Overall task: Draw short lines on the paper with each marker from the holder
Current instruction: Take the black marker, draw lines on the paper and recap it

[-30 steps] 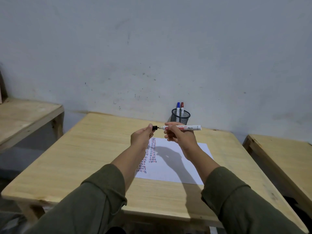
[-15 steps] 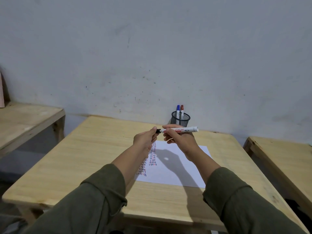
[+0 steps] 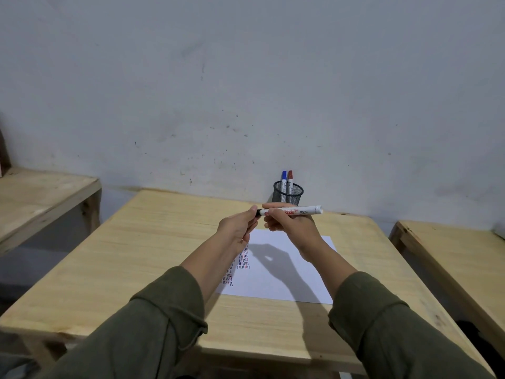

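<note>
My right hand (image 3: 289, 227) grips a white marker (image 3: 299, 210) held level above the paper, its black cap end pointing left. My left hand (image 3: 237, 228) pinches that black cap (image 3: 258, 212) between thumb and fingers; the cap is mostly hidden. The white paper (image 3: 287, 274) lies on the wooden table (image 3: 153, 242) with rows of short dark, blue and red lines at its left side. A black mesh holder (image 3: 288, 193) stands at the table's back edge by the wall, holding a blue-capped marker (image 3: 284, 177) and a red-capped marker (image 3: 290, 177).
A second wooden table (image 3: 41, 198) stands at the left and a third (image 3: 451, 258) at the right, each separated from mine by a gap. A grey wall rises right behind the holder.
My hands have closed together: the black cap in my left hand now meets the marker's tip end, where a second ago a small gap showed between them.
</note>
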